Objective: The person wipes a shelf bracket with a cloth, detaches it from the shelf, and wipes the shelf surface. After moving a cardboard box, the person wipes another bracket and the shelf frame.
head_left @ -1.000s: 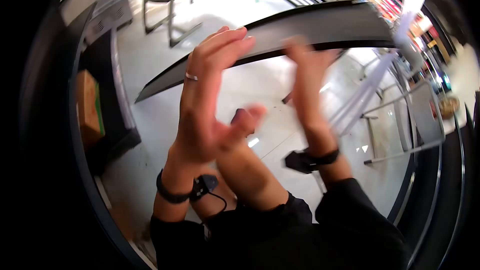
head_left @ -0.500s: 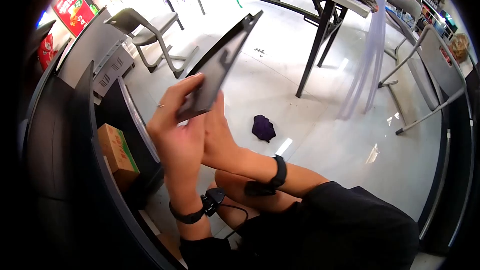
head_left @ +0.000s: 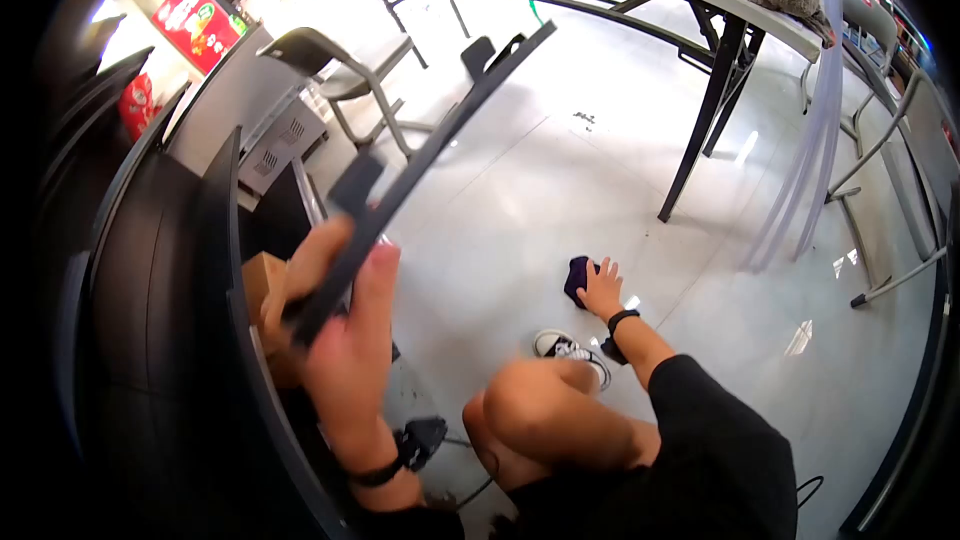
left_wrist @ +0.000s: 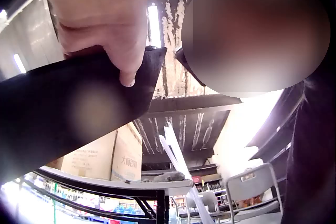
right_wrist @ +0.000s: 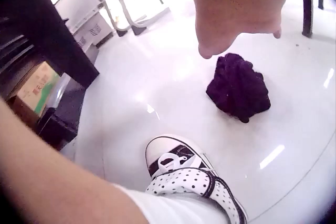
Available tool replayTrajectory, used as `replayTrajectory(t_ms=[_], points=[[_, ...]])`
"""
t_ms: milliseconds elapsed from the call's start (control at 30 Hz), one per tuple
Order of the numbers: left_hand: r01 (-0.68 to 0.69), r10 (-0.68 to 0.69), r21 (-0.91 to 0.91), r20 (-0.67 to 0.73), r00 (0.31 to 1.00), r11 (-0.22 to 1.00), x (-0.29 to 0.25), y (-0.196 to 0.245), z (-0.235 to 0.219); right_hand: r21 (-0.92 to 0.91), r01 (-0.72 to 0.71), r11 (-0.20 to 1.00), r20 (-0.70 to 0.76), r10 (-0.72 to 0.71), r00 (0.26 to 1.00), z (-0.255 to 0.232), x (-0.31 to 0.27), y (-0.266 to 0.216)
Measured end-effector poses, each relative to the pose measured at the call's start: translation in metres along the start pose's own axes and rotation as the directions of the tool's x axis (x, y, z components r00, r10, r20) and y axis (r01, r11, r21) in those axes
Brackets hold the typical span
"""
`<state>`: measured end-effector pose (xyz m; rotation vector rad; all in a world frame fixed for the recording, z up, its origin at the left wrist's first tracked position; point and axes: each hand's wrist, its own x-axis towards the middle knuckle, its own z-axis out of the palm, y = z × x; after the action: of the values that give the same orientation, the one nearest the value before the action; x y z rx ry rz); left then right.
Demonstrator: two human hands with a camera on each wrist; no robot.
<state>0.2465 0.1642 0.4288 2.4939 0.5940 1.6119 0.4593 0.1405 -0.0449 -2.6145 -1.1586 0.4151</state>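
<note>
1. Left hand (head_left: 348,365) pinches a long, dark panel (head_left: 440,148) between thumb and fingers; it slants up and away beyond them.
2. Right hand (head_left: 602,294) stretches low, fingers spread.
3. Crumpled purple cloth (right_wrist: 239,88) lies on pale floor (right_wrist: 126,92) beside the right fingertips; contact is unclear.

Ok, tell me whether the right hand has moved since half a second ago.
Yes. In the head view the right hand has gone from beside the dark panel down and right, toward the purple cloth on the floor.
</note>
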Motion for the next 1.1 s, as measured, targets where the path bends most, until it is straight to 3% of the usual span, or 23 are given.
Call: replayTrajectory(t_ms=[100, 133, 167, 200, 300, 333, 433, 467, 500, 533, 567, 633, 700, 767, 800, 833, 867, 933, 967, 1033, 1100], points=[[-0.078, 0.074, 0.043, 0.1, 0.992, 0.996, 0.003, -0.001, -0.002, -0.021, 0.041, 0.999, -0.05, -0.042, 0.998, 0.031, 0.018, 0.004], [-0.1, 0.095, 0.034, 0.115, 0.989, 0.994, 0.001, -0.002, 0.001, 0.069, 0.048, 0.996, 0.081, -0.054, 0.995, 0.038, 0.023, 0.005], [-0.056, 0.055, 0.002, 0.044, 0.998, 0.998, -0.001, 0.0, 0.006, 0.163, 0.045, 0.986, 0.205, -0.078, 0.976, 0.049, 0.027, 0.007], [-0.013, 0.012, -0.036, -0.03, 0.999, 0.999, -0.003, -0.001, 0.01, 0.1, 0.065, 0.993, 0.197, -0.084, 0.977, 0.061, 0.028, 0.01], [-0.028, 0.032, 0.042, -0.078, 0.996, 0.999, -0.013, -0.007, 0.011, 0.031, 0.075, 0.997, 0.039, -0.076, 0.996, 0.068, 0.022, 0.014], [0.062, -0.062, -0.012, 0.041, 0.997, 0.998, -0.008, -0.002, 0.009, 0.01, 0.062, 0.998, 0.024, -0.062, 0.998, 0.07, 0.024, 0.014], [0.051, -0.035, -0.157, 0.101, 0.994, 0.986, 0.0, 0.003, 0.025, 0.095, 0.026, 0.995, 0.072, -0.033, 0.997, 0.065, 0.018, 0.024], [0.134, -0.13, -0.024, 0.108, 0.986, 0.991, -0.006, 0.008, 0.022, 0.167, 0.025, 0.986, 0.013, -0.028, 1.0, 0.073, 0.018, 0.029], [0.15, -0.146, -0.036, 0.104, 0.984, 0.988, -0.006, 0.006, 0.02, 0.233, 0.029, 0.972, -0.052, -0.017, 0.999, 0.078, 0.019, 0.037], [0.131, -0.123, -0.051, 0.135, 0.983, 0.99, -0.004, 0.002, 0.021, 0.372, 0.078, 0.925, -0.217, 0.005, 0.976, 0.067, 0.012, 0.041], [0.106, -0.094, -0.066, 0.169, 0.981, 0.992, -0.004, 0.001, 0.021, 0.36, 0.066, 0.931, -0.217, 0.014, 0.976, 0.049, 0.003, 0.05], [0.084, -0.062, -0.129, 0.163, 0.985, 0.988, -0.005, 0.006, 0.024, 0.712, -0.049, 0.701, -0.199, 0.268, 0.943, 0.008, -0.001, 0.062], [0.243, -0.2, -0.13, 0.277, 0.94, 0.961, -0.01, 0.011, 0.026, 0.897, -0.033, 0.44, -0.108, 0.29, 0.951, -0.04, -0.011, 0.083], [0.252, -0.202, -0.151, 0.285, 0.937, 0.956, -0.015, 0.01, 0.034, 0.957, 0.083, 0.278, -0.16, 0.265, 0.951, -0.134, -0.038, 0.073], [0.159, -0.119, -0.161, 0.233, 0.965, 0.974, -0.016, 0.012, 0.039, 0.975, 0.117, 0.191, -0.174, 0.312, 0.934, -0.18, -0.053, 0.059], [0.07, -0.04, -0.165, 0.182, 0.982, 0.984, -0.018, 0.013, 0.044, 0.973, 0.216, 0.084, -0.23, 0.244, 0.942, -0.214, -0.063, 0.055], [0.088, -0.06, -0.132, 0.199, 0.978, 0.987, -0.022, 0.013, 0.047, 0.959, 0.282, -0.034, -0.264, 0.259, 0.929, -0.252, -0.078, 0.039], [0.081, -0.051, -0.151, 0.194, 0.98, 0.985, -0.03, 0.015, 0.058, 0.9, 0.414, -0.133, -0.382, 0.211, 0.9, -0.31, -0.102, 0.019], [0.053, -0.024, -0.159, 0.178, 0.984, 0.986, -0.033, 0.018, 0.061, 0.864, 0.463, -0.198, -0.454, 0.09, 0.887, -0.336, -0.116, 0.01], [0.073, -0.039, -0.152, 0.212, 0.976, 0.986, -0.039, 0.025, 0.064, 0.674, 0.719, -0.169, -0.713, 0.108, 0.693, -0.373, -0.126, -0.02], [0.056, -0.027, -0.161, 0.174, 0.984, 0.985, -0.048, 0.028, 0.071, 0.577, 0.802, -0.155, -0.8, 0.093, 0.593, -0.395, -0.126, -0.044]])
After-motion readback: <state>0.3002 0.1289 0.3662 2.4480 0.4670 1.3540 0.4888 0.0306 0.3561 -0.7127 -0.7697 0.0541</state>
